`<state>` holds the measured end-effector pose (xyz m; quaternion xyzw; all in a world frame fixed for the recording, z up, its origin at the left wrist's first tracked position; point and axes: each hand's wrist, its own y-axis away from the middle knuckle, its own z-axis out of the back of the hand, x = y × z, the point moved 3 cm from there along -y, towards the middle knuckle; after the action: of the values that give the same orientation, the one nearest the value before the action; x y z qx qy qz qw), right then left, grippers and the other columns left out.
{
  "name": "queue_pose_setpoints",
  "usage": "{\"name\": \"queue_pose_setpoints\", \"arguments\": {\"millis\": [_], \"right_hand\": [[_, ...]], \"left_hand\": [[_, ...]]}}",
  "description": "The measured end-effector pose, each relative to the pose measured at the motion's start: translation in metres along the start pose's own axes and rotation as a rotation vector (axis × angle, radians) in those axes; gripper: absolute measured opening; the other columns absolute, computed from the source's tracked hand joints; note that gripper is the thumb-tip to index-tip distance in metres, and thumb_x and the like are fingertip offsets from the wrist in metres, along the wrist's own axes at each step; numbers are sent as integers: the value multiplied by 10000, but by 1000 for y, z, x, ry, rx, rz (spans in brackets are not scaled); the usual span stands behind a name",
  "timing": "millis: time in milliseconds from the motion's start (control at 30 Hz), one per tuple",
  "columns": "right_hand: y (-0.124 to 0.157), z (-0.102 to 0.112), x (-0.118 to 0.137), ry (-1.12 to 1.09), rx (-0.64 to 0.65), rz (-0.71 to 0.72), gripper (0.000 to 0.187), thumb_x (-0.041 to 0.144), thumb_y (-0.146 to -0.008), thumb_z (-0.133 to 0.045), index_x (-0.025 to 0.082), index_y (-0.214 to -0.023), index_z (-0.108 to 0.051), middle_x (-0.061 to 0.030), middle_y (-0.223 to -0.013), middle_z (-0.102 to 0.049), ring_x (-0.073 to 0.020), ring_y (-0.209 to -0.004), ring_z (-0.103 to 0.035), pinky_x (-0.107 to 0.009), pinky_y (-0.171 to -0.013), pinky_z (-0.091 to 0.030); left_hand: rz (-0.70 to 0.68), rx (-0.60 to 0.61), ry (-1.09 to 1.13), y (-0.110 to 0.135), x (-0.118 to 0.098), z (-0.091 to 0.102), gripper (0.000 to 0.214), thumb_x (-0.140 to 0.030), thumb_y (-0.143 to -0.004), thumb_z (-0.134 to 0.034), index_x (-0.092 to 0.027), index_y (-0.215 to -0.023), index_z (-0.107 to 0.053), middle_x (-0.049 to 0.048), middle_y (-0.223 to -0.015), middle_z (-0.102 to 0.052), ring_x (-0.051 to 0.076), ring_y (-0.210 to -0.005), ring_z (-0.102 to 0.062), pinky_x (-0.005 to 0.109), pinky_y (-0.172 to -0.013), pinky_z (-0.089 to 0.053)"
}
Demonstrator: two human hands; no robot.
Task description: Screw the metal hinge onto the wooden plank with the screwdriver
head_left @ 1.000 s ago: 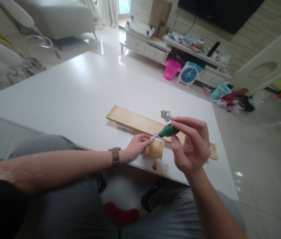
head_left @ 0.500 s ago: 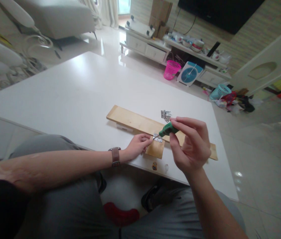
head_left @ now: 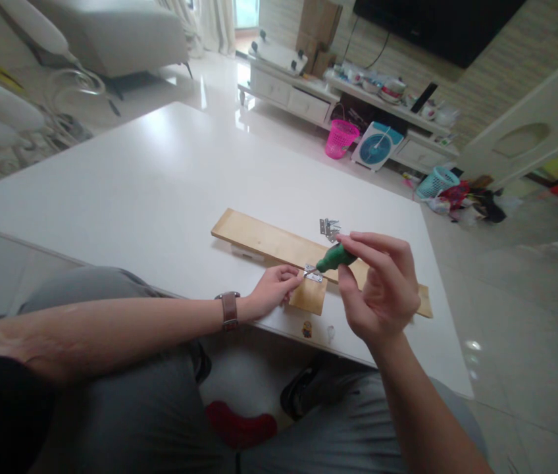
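Note:
My right hand grips a green-handled screwdriver between thumb and fingertips. Its metal shaft slants down left to a silver hinge, which lies at the joint of a long wooden board and a small wooden board. Closed fingers of my left hand meet by the screwdriver's tip, at the small board's left edge; what they pinch is too small to make out. Beyond the long board sits a little pile of hinges and screws.
The boards lie on a white table, the long one raised on a white support. Near the front edge are a small yellow figure and a clear small item. A pink basket and a blue-and-white fan stand beyond.
The screwdriver's handle has turned slightly in my right hand, so its dark marking no longer shows. My left hand and the boards have stayed in place.

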<state>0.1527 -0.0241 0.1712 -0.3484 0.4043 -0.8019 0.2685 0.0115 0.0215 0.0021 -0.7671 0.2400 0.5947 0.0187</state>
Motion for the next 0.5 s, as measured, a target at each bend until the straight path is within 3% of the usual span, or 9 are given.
{"name": "queue_pose_setpoints", "arguments": {"millis": [200,400,500], "right_hand": [[-1,2,-2,54,-34,30,366,137,-866,-801,280,-1199,-747,-43,-1043,-649,-205,-926,-702,-361,-700,-655],[0,1,-1,10,24,1,439,120,-917,-638,286,-1316,-713,-81,-1215,-689,-263,-1115,-730,-467,-887,-677],[1,0,0,-9,23,0,464,97,-912,-634,286,-1330,-705,-86,-1232,-703,-269,-1121,-737,-498,-906,-680]], "left_hand": [[5,-5,-3,0,0,0,441,-519,-771,-840,-138,-927,-681,-40,-633,-592,77,-481,-490,209,-451,-389],[1,13,1,0,0,0,456,-516,-781,-836,-124,-966,-695,-19,-671,-624,72,-489,-495,204,-458,-378],[-2,9,-4,0,-1,0,441,-506,-784,-835,-124,-955,-695,-15,-678,-631,73,-486,-494,210,-458,-377]]}}
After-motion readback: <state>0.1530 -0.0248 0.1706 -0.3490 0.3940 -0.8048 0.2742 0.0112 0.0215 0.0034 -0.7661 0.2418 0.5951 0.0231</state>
